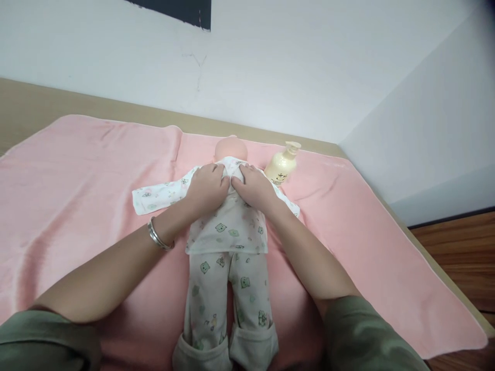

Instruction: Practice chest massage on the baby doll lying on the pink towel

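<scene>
A baby doll (228, 242) in white printed pyjamas lies lengthwise on a pink towel (77, 175), its bald head (231, 148) pointing away from me and its legs toward me. My left hand (207, 186) rests on the doll's upper body at its left shoulder, fingers curled and pressing into the shirt. Right beside it, my right hand (253, 186) presses the shirt at the other shoulder, fingers also curled. The two hands almost touch at the doll's neck. A silver bangle (158, 238) circles my left wrist.
A cream pump bottle (282, 166) lies tilted on the towel just right of the doll's head. The towel covers a wooden-edged table (116, 108) against a white wall. Wooden floor (460, 257) shows at the right.
</scene>
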`<state>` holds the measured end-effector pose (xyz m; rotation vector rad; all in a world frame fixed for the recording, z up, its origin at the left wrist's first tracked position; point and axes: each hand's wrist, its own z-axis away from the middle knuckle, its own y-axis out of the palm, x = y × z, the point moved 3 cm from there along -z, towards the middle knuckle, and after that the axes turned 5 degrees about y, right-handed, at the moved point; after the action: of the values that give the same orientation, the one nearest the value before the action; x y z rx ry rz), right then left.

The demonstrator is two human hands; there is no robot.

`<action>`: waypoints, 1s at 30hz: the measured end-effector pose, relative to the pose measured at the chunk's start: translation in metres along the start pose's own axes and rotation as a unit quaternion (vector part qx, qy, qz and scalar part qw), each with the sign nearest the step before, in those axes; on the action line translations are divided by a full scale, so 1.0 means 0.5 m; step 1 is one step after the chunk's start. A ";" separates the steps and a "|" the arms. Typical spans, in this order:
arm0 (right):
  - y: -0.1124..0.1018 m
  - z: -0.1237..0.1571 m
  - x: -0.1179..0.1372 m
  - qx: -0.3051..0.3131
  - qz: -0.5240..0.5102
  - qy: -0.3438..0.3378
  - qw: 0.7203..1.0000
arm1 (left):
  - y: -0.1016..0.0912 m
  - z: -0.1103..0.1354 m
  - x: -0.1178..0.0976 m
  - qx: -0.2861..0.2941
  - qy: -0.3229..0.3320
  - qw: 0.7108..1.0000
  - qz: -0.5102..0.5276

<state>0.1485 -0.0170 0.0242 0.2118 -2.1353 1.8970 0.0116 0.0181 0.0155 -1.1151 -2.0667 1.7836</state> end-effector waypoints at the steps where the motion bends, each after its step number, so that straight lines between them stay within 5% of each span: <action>1: 0.001 -0.005 -0.007 0.004 -0.015 0.010 1.000 | -0.002 0.006 -0.010 0.001 0.013 1.000 -0.012; 7: -0.008 -0.003 -0.011 0.016 -0.004 0.014 1.000 | -0.008 0.013 -0.030 0.005 0.023 1.000 -0.011; 15: -0.027 0.044 0.041 0.001 0.109 -0.021 0.994 | -0.003 -0.018 0.016 0.023 -0.089 0.995 0.041; 23: -0.052 0.024 0.014 0.101 -0.005 -0.004 0.995 | 0.010 -0.010 0.011 -0.004 -0.090 0.996 0.028; 30: 0.017 -0.016 -0.012 -0.009 -0.011 0.010 1.000 | 0.007 -0.006 0.007 -0.023 -0.082 0.995 0.046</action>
<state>0.1525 -0.0086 0.0150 0.2099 -2.1267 1.8604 0.0126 0.0226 0.0122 -1.1279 -2.1915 1.9418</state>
